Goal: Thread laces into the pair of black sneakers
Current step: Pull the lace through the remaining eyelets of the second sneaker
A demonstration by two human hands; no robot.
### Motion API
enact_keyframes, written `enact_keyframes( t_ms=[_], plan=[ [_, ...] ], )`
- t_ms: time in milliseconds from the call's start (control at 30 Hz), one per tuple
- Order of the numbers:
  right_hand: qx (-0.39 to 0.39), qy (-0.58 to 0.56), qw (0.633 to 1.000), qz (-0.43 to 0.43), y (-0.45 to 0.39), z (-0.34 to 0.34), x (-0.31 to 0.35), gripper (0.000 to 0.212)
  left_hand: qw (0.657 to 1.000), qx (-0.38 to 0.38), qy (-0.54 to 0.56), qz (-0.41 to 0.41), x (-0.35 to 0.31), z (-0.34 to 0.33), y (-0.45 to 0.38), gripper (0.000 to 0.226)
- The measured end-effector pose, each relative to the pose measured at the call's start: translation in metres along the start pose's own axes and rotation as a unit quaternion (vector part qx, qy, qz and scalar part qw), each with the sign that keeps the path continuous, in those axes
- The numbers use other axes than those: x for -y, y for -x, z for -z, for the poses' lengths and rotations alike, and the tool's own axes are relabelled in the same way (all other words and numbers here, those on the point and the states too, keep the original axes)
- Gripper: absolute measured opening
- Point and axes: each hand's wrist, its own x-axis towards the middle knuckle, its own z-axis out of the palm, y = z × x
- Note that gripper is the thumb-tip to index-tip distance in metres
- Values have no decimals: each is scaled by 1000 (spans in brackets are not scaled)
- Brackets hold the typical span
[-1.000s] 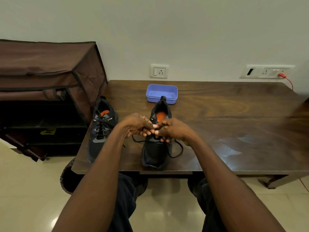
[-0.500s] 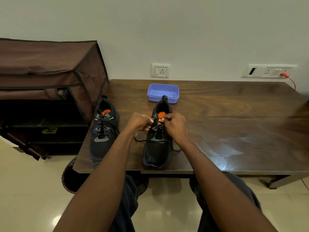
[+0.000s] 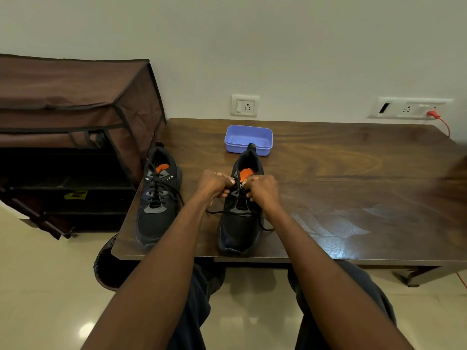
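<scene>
Two black sneakers with orange insoles stand on the wooden table [image 3: 341,178], toes toward me. The left sneaker [image 3: 158,198] has its black lace threaded up the eyelets. The right sneaker [image 3: 241,215] sits between my hands. My left hand [image 3: 214,184] and my right hand [image 3: 264,192] both have curled fingers at the upper eyelets beside the tongue, each pinching the black lace [image 3: 227,212]. A stretch of lace runs across the shoe's lower eyelets and loops out on the table at both sides.
A shallow blue plastic tray [image 3: 249,138] stands behind the right sneaker. A brown fabric shoe rack [image 3: 75,117] abuts the table's left end. Wall sockets and a red cable [image 3: 441,121] are at the back. A dark bin [image 3: 108,266] sits under the table's left corner.
Both hands moved from over the middle of the right sneaker up toward its tongue and drew slightly apart. The slack lace loops beside the shoe have shortened.
</scene>
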Motion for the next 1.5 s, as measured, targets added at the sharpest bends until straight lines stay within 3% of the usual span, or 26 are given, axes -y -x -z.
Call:
enact_keyframes(
  t_ms=[133,300,500,633,767,833,900,933,1000,1067,1100,1133,1200,1267,1300,1367,1400,1500],
  plan=[
    [63,-69,994,-61,0,5,2,12,1000,6,-8,3,0,0,0,16],
    [56,-55,996,-53,-3,2,-1,10,999,23,-41,-7,-1,-1,3,16],
    [61,32,997,39,-4,0,1,18,997,44,-60,3,-3,6,-1,7],
    [-30,180,968,174,-12,9,-1,24,996,23,-65,-52,-1,0,0,11],
    [18,195,969,152,-15,13,-3,29,991,30,-103,-82,0,-3,-2,16],
    [33,171,976,132,-15,17,-2,27,995,9,-85,-59,-3,1,-2,10],
    [33,142,982,120,-17,24,0,22,995,-82,17,-45,-7,14,-7,9],
    [38,134,984,115,-19,27,0,19,982,-142,113,-43,-9,24,-10,10],
    [52,120,985,109,-23,35,1,17,914,-239,322,-63,-12,46,-19,15],
    [65,106,986,109,-24,38,1,17,841,-298,440,-104,-10,64,-23,24],
    [70,101,986,108,-25,40,1,17,824,-310,461,-114,-10,66,-23,23],
    [76,97,987,106,-24,41,0,19,828,-306,456,-117,-11,64,-19,18],
    [85,95,987,99,-24,42,1,24,891,-260,357,-106,-13,55,-11,12],
    [90,92,987,92,-23,42,1,26,976,-130,155,-83,-13,40,-1,26],
    [92,89,988,90,-23,42,1,26,995,-45,54,-70,-14,31,5,31],
    [89,88,988,96,-23,42,1,22,990,82,-100,-50,-15,15,15,31],
    [87,92,987,102,-22,42,0,20,981,102,-156,-52,-14,9,16,25],
    [82,100,985,115,-23,42,-1,20,980,40,-174,-83,-12,10,12,6]
  ],
)
